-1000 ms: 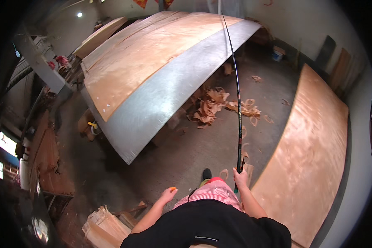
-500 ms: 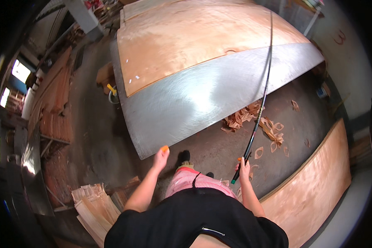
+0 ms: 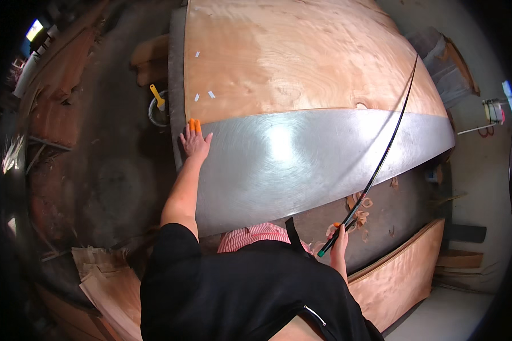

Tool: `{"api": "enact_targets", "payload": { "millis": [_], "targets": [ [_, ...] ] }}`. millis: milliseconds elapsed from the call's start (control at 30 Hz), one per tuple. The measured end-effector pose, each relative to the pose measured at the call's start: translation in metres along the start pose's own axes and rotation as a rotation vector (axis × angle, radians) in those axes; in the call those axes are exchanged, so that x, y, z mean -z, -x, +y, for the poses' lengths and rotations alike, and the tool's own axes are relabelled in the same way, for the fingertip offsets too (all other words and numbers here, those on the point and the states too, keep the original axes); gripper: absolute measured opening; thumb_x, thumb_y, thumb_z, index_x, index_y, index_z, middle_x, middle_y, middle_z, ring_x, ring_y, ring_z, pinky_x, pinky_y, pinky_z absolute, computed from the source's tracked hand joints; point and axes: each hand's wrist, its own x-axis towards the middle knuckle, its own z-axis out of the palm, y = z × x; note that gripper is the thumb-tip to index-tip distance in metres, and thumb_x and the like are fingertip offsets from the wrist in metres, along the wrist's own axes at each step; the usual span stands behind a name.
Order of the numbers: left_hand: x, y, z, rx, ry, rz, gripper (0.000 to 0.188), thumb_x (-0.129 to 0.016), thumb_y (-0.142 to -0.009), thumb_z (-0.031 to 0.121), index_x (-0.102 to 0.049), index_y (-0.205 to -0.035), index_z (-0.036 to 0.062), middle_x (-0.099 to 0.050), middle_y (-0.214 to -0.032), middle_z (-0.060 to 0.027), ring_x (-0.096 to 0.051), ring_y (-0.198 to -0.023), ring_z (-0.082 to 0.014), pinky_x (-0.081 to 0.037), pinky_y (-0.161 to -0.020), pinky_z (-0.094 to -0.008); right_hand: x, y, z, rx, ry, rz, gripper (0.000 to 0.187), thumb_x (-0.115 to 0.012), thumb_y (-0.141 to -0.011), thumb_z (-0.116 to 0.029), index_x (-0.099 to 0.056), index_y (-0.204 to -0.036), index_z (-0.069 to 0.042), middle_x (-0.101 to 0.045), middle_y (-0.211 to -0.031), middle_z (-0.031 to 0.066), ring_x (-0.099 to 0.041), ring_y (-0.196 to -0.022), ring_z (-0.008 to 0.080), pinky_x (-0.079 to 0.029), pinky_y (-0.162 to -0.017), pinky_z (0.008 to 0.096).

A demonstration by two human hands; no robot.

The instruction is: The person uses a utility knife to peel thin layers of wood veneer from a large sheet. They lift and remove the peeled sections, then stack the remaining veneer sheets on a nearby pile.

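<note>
My left hand [image 3: 195, 145] reaches out over the shiny metal tabletop [image 3: 267, 165], fingers extended, with orange covers on some fingertips. Those tips meet the near left corner of a broad wood veneer sheet [image 3: 301, 62], which lies on the metal. Small white strips [image 3: 211, 94] sit on the sheet close by. At my right side, my right hand [image 3: 339, 241] is closed around the lower end of a long, thin black rod [image 3: 375, 173] with a green butt. The rod slants up and away to the right, over the metal and the sheet.
Left of the table, a bucket [image 3: 153, 116] holds a yellow-handled tool [image 3: 157, 95]. Veneer scraps [image 3: 361, 207] litter the floor under the right edge. A stack of wood sheets [image 3: 398, 278] stands at the near right, and veneer pieces [image 3: 111, 284] lie at the near left.
I have come closer to the table. My left hand has moved forward from beside the table corner to the veneer's edge, and its fingers have opened. The rod stays in my right hand.
</note>
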Motion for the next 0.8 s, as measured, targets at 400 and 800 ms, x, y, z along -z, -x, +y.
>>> {"api": "enact_targets", "payload": {
  "millis": [400,800],
  "targets": [
    [0.005,-0.14,-0.027,0.51,0.34,-0.057,0.057,-0.048,-0.077,0.044,-0.041,-0.118,0.0051,-0.055,-0.102,-0.0189,-0.052,-0.097,-0.0333,-0.041,-0.081,-0.0399,-0.04,-0.018,-0.007,-0.049,0.03,0.058,0.023,-0.044,-0.087,-0.028,-0.049,-0.092,-0.006,-0.045,-0.056,0.0028,-0.044,-0.045,0.0107,-0.037,-0.041,0.0224],
    [0.029,-0.178,-0.04,0.301,0.681,0.149,0.032,-0.06,-0.074,0.031,-0.056,-0.089,0.0024,-0.059,-0.088,-0.0103,-0.058,-0.08,-0.0232,-0.046,-0.07,-0.0326,-0.052,-0.027,-0.008,-0.079,0.051,0.046,0.022,-0.045,-0.087,-0.025,-0.049,-0.094,-0.004,-0.045,-0.057,0.0034,-0.045,-0.047,0.0116,-0.039,-0.043,0.0235]
  ]
}}
